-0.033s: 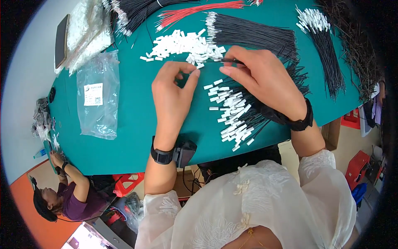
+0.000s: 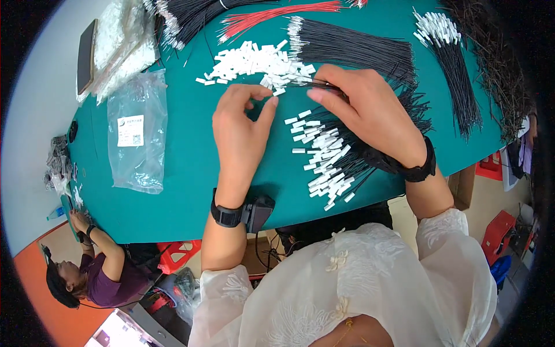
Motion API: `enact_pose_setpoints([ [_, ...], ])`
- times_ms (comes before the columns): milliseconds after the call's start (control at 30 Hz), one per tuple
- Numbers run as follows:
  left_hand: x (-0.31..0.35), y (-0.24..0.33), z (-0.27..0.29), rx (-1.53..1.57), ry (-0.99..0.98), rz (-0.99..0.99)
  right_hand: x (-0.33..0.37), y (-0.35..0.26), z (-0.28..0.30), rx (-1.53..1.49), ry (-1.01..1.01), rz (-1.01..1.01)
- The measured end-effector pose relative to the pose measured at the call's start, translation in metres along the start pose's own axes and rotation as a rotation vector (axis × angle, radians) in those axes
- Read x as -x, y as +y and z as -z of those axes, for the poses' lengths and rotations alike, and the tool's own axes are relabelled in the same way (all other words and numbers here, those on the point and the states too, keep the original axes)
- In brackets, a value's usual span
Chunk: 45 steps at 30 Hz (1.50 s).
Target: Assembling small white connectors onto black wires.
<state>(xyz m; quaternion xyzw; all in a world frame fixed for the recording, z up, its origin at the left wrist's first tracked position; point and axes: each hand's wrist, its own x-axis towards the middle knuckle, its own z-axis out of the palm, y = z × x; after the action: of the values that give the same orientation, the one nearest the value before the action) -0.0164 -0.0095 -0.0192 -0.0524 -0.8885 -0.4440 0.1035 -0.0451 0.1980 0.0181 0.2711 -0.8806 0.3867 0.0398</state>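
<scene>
My left hand (image 2: 237,127) is closed in a pinch, thumb and forefinger at a small white connector housing (image 2: 280,91). Facing it, my right hand (image 2: 370,104) grips thin black wires (image 2: 329,87) between thumb and forefinger, their tips pointing left. Just beyond both hands lies a loose pile of white housings (image 2: 248,61). Below my right hand, black wires with white housings on their ends (image 2: 326,156) are heaped near the front edge. The exact contact at the fingertips is too small to make out.
On the green table (image 2: 191,127) lie a clear plastic bag (image 2: 137,162), black wires (image 2: 358,49), red wires (image 2: 272,17) and a housed wire bundle (image 2: 451,69). Filled bags (image 2: 124,46) and a phone (image 2: 87,58) are far left. Another person (image 2: 104,272) works at the left edge.
</scene>
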Motion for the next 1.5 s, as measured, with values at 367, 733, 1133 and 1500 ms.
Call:
enact_pose_setpoints([
  [367, 0.005, 0.021, 0.006, 0.579, 0.06, 0.196, -0.002, -0.001, 0.0, -0.248, -0.139, -0.006],
  [733, 0.003, 0.01, 0.006, 0.404, 0.119, 0.21, -0.003, -0.001, 0.0, -0.285, -0.162, -0.078],
  [1133, -0.001, -0.004, -0.005, -0.326, 0.066, -0.238, -0.002, 0.0, -0.005, -0.273, -0.121, -0.116],
  [1500, -0.001, 0.0, -0.009, -0.324, 0.022, -0.273, -0.003, 0.004, -0.008, -0.321, -0.124, -0.089],
])
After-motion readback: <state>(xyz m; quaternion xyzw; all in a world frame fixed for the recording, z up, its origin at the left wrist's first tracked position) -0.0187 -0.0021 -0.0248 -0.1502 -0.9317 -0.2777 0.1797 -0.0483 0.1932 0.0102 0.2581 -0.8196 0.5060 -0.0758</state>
